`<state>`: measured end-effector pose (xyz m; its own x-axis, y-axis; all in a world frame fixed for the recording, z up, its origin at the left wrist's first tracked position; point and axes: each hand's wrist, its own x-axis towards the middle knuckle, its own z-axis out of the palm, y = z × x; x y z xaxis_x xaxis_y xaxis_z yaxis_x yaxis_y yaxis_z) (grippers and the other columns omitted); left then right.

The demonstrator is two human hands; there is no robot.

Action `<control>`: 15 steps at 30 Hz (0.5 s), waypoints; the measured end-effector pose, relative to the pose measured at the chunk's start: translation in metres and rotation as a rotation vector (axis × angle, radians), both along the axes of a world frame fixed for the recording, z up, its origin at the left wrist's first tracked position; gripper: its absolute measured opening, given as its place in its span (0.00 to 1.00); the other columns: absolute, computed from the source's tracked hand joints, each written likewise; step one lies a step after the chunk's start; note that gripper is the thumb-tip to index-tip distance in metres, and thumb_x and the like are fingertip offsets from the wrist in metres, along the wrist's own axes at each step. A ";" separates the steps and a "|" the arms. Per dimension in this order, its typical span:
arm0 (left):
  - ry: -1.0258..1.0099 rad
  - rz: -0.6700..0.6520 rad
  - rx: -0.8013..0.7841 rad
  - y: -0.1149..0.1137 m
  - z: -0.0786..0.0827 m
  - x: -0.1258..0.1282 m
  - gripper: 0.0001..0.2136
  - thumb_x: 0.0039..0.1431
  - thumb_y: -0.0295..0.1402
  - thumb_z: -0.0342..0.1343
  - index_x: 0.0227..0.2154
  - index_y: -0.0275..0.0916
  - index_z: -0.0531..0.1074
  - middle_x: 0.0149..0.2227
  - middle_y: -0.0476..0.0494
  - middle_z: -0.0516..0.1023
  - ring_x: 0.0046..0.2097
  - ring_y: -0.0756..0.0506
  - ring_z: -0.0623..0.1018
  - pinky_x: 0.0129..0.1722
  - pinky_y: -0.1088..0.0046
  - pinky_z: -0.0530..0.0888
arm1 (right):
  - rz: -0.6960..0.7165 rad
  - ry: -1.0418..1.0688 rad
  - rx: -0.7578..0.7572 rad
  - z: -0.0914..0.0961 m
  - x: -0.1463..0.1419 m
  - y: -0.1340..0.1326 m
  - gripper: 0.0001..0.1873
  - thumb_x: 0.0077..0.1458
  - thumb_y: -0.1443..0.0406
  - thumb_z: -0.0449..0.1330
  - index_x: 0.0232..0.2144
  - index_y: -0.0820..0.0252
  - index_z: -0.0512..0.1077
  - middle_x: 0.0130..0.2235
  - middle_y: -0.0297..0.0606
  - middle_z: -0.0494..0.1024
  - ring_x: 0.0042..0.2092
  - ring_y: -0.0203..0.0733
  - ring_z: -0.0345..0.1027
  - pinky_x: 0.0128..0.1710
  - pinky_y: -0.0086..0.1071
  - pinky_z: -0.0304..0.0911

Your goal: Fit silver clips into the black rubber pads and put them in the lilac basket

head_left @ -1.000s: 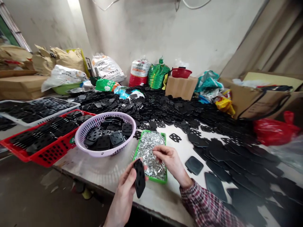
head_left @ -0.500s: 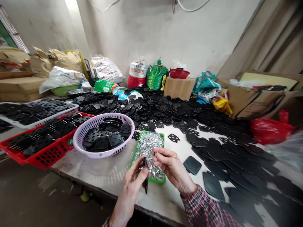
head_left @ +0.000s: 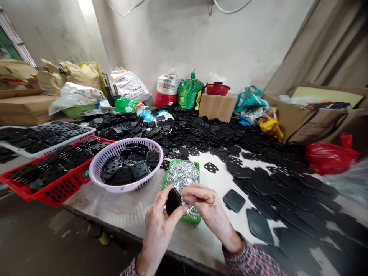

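Observation:
My left hand [head_left: 161,214] grips a small black plate [head_left: 173,201] by its edges, thumb on one side and fingers on the other, with the plate tilted up. Close against the plate's right edge, my right hand [head_left: 202,201] has its thumb and fingertips pinched together; what they hold is hidden. Below both hands lies a green tray [head_left: 198,168] heaped with small silver metal pins [head_left: 182,174]. To the right, two loose black plates, a smaller one [head_left: 234,200] and a larger one [head_left: 259,226], lie flat on the table.
A lilac basket [head_left: 94,168] of black plates stands left of the tray, beside a red crate [head_left: 66,186] and a white crate [head_left: 25,153] of similar plates. Black plates [head_left: 195,130] pile across the back. A cardboard box [head_left: 217,107] carries a red bowl [head_left: 217,89].
My left hand has turned the black plate so its broad face shows. My right hand has come down and left from over the tray to the plate's edge.

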<state>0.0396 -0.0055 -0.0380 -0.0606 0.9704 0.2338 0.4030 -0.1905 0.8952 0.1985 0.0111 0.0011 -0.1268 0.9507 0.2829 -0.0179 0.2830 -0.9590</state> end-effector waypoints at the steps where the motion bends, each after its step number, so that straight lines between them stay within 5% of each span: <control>1: 0.030 0.011 0.029 0.000 0.000 0.000 0.27 0.55 0.45 0.61 0.57 0.44 0.68 0.55 0.39 0.75 0.47 0.38 0.78 0.44 0.61 0.75 | -0.018 -0.020 0.013 -0.001 -0.001 -0.001 0.06 0.52 0.65 0.65 0.33 0.57 0.83 0.36 0.38 0.78 0.38 0.42 0.71 0.36 0.29 0.67; 6: 0.151 0.052 0.127 0.000 0.003 0.002 0.27 0.56 0.44 0.60 0.58 0.43 0.67 0.56 0.37 0.75 0.55 0.36 0.75 0.53 0.58 0.72 | -0.122 -0.032 -0.051 -0.006 -0.003 -0.002 0.09 0.50 0.64 0.66 0.36 0.58 0.81 0.31 0.36 0.79 0.34 0.44 0.73 0.34 0.31 0.69; 15: 0.325 0.138 0.276 0.001 0.004 0.007 0.27 0.56 0.41 0.61 0.58 0.42 0.67 0.52 0.35 0.77 0.52 0.33 0.76 0.49 0.56 0.73 | -0.129 -0.063 -0.088 -0.006 -0.002 -0.005 0.14 0.52 0.65 0.65 0.43 0.58 0.79 0.29 0.33 0.78 0.30 0.39 0.68 0.30 0.29 0.67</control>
